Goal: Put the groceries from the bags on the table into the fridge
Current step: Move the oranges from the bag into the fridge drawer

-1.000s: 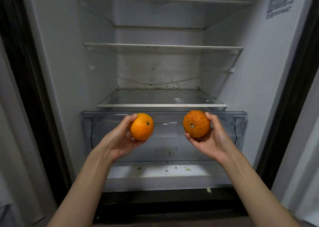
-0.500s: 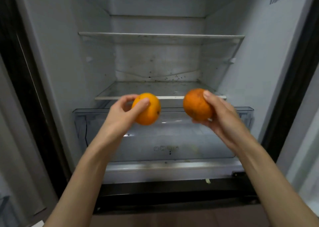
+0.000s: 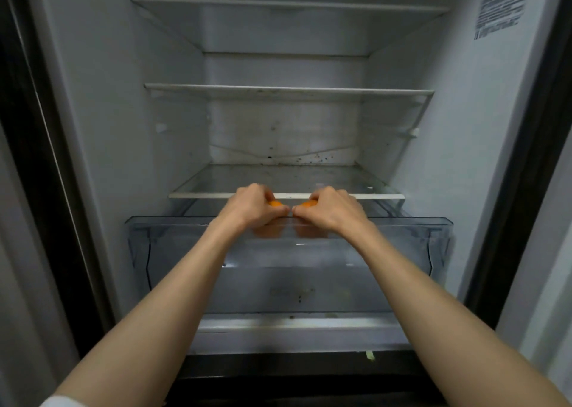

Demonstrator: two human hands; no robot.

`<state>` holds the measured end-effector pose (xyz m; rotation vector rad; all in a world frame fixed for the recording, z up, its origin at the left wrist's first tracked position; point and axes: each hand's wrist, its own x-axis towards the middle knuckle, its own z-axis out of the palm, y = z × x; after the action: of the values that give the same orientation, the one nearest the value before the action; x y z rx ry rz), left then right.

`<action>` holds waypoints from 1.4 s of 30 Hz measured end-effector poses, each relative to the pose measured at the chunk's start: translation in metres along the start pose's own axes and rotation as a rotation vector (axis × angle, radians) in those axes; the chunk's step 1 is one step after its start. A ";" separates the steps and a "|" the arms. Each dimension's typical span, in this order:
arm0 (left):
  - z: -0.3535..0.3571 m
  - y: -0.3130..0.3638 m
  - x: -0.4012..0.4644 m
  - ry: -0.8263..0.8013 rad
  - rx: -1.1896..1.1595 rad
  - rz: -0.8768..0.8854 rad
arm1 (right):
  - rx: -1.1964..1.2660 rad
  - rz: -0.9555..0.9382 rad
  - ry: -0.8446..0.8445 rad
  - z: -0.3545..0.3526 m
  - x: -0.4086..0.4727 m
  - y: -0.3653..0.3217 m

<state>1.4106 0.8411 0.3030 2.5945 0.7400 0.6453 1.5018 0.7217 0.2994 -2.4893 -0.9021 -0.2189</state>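
The fridge stands open in front of me. My left hand point(image 3: 252, 207) is closed palm-down over one orange point(image 3: 275, 203), of which only a sliver shows above the fingers. My right hand point(image 3: 332, 210) covers a second orange point(image 3: 309, 203) the same way. Both hands sit side by side, nearly touching, just over the top rim of the clear crisper drawer point(image 3: 173, 221), in front of the lowest glass shelf point(image 3: 278, 179). Orange colour shows through the drawer's front wall under both hands.
Two more shelves point(image 3: 288, 91) sit higher up, bare. The fridge's back wall is speckled with dirt. A label point(image 3: 501, 4) is stuck on the right inner wall. A small green scrap point(image 3: 370, 355) lies on the sill below the drawer.
Both hands have turned palm-down, come together at the middle and moved forward and down to the drawer's rim, so the oranges are now almost hidden under them.
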 end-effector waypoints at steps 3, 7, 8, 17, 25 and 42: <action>0.004 -0.007 0.002 0.004 0.080 0.001 | -0.116 -0.018 0.047 0.005 -0.002 0.003; 0.007 -0.008 -0.005 0.014 0.224 -0.004 | -0.123 -0.094 0.081 0.007 -0.009 0.006; 0.009 -0.007 -0.011 0.047 0.220 0.019 | -0.133 -0.122 0.101 0.008 -0.012 0.006; 0.019 -0.041 -0.070 0.393 0.205 0.320 | -0.039 -0.364 0.379 0.024 -0.040 0.009; 0.024 -0.071 -0.185 0.394 0.135 0.306 | 0.123 -0.612 0.372 0.057 -0.130 0.004; 0.009 -0.207 -0.628 0.110 0.287 -0.586 | 0.107 -0.865 -0.502 0.198 -0.475 -0.107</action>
<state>0.8571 0.6485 -0.0021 2.3944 1.6447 0.5238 1.0657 0.6233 0.0233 -1.9225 -2.0970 0.1911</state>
